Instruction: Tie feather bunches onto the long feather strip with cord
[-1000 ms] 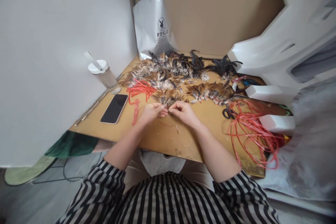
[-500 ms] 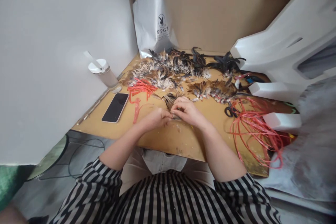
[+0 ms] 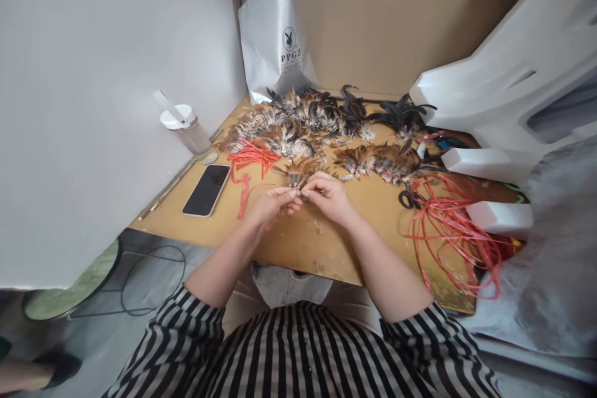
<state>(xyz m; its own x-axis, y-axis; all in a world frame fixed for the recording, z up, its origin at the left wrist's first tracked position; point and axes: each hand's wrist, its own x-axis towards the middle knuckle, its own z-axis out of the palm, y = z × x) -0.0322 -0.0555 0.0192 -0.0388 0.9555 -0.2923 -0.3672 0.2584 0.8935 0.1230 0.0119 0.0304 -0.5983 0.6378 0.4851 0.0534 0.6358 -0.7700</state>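
A small bunch of brown feathers [image 3: 298, 171] fans away from me, its quill ends between my fingers. My left hand [image 3: 278, 204] pinches the base of the bunch, thumb on top. Right beside it, my right hand [image 3: 329, 196] is closed at the same spot, its fingertips meeting the left ones; whatever it pinches is too small to make out. Strips of red plastic string [image 3: 253, 157] lie beyond my left hand. Behind the hands are a long heap of brown and black feathers [image 3: 303, 118] and a smaller feather pile [image 3: 380, 160].
A phone [image 3: 206, 190] and a lidded cup [image 3: 189, 130] stand to the left, a silver bag [image 3: 270, 43] at the back. On the right are black-handled scissors [image 3: 410, 198], a tangle of red string [image 3: 452, 230] and white foam pieces [image 3: 499, 214]. A person's foot [image 3: 60, 368] shows at lower left.
My left hand has turned and moved up slightly, its fingers now curled at the bunch. The feathers fan out more visibly. At lower left the green item has gone and a foot shows.
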